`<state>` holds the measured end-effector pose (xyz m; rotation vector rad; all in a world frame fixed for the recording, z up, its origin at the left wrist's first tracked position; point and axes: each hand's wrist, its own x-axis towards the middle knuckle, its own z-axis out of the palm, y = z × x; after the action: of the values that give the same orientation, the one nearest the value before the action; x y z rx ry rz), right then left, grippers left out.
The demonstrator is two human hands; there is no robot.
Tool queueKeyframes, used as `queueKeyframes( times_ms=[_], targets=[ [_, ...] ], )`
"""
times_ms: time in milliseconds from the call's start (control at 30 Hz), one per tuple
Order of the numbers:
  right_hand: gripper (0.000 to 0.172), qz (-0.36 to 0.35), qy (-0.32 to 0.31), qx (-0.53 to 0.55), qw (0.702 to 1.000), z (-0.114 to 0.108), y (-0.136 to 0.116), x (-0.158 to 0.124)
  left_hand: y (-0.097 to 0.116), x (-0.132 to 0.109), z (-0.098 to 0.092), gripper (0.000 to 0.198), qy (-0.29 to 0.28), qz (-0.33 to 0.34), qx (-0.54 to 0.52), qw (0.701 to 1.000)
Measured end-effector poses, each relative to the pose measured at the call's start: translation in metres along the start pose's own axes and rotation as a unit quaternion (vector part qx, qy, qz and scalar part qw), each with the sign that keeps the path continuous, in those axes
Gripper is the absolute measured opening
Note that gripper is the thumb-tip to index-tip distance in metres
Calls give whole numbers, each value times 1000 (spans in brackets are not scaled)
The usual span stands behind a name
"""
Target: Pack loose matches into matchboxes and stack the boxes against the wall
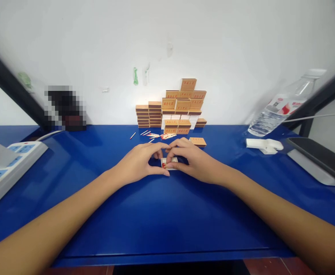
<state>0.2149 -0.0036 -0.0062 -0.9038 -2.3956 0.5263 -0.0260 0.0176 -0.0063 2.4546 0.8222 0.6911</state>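
Observation:
A small white matchbox tray [173,169] with red-tipped matches [164,165] in its left end rests on the blue table between my hands. My left hand [140,162] curls around the tray's left side, thumb along the near edge and fingers behind it. Over the tray, my right hand [194,160] has thumb and index finger closed in a pinch at the matches; the fingertips partly cover what they grip. Loose matches [169,136] lie in a scattered pile just beyond my fingers. Behind my right hand is a closed matchbox [198,142], lying flat.
Stacked matchboxes [183,104] rise against the wall, with a lower stack [149,114] to their left. On the right are a tilted-looking water bottle [284,103], a white plastic piece [264,145] and a dark flat object [322,156]. A power strip [18,160] lies left.

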Motion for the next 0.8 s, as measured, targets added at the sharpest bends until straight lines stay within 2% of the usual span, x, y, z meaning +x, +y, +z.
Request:
queueKeyframes(
  times_ms=[200,633,800],
  targets=[
    [1,-15,23,-7,1000,0,-2,0,8,0,0,60,-10,7,30,999],
    [12,-9,-14,-13,1000,-1,-3,-1,12,-2,1,57,-8,16,56,998],
    [8,1,-38,-14,999,-3,-5,-1,11,-3,2,62,-10,14,61,998]
  ],
)
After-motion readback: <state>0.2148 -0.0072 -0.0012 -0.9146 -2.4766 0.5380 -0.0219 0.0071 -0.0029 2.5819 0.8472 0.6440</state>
